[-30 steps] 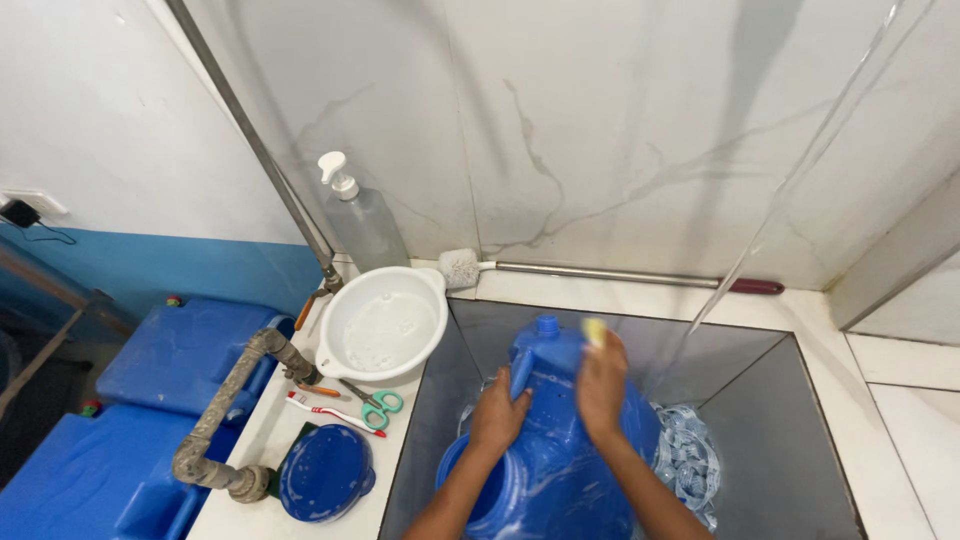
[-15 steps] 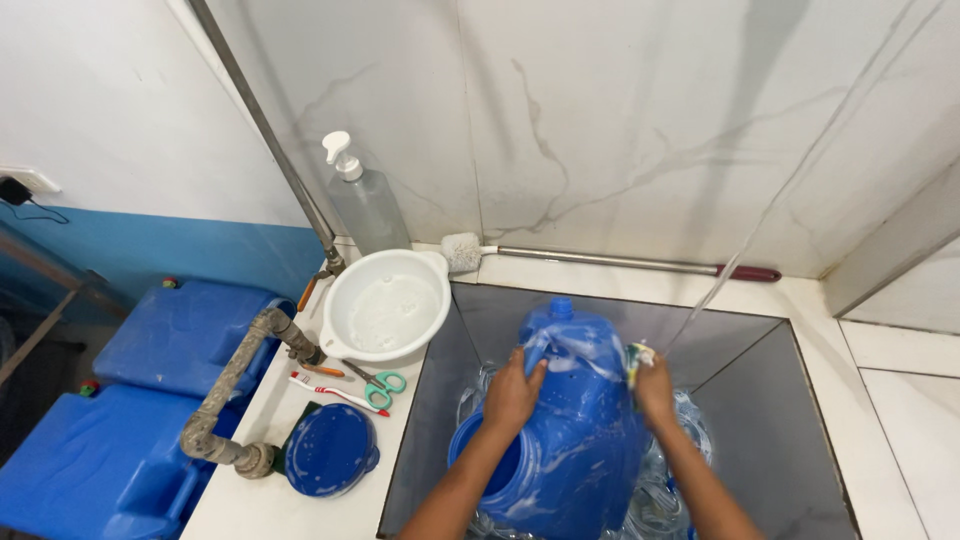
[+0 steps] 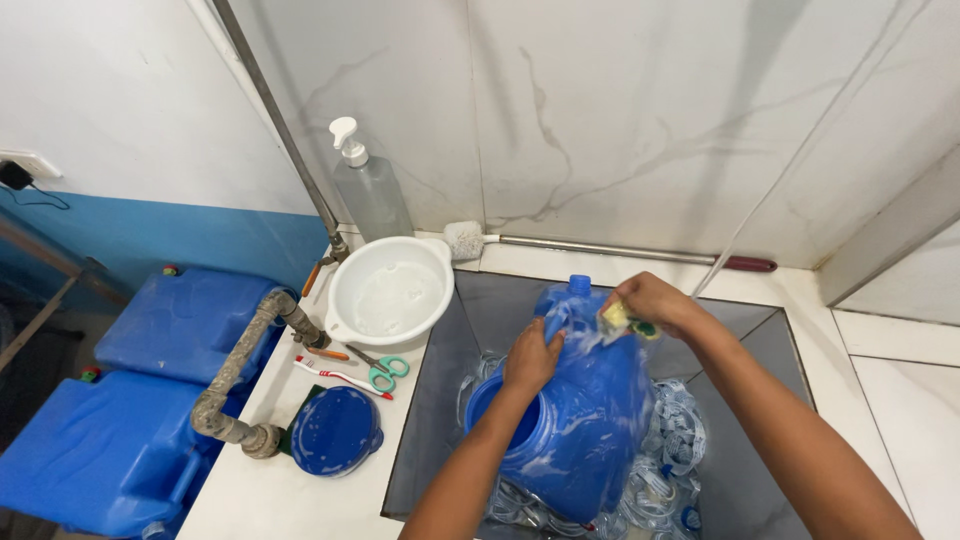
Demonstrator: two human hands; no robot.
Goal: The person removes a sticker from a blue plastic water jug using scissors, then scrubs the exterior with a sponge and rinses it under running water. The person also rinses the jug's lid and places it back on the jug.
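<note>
Worktop [image 3: 300, 500]: blue lid [image 3: 335, 430] at 8 o'clock of the sink, white basin [image 3: 388, 290] at 10.
Left hand [image 3: 530, 360]: fingers curled, gripping the blue jerrycan [image 3: 590, 400].
Jerrycan: tilted in the sink [image 3: 440, 400], soapy.
Right hand [image 3: 655, 303]: closed around a yellow sponge [image 3: 618, 318] at the can's 1 o'clock.
</note>
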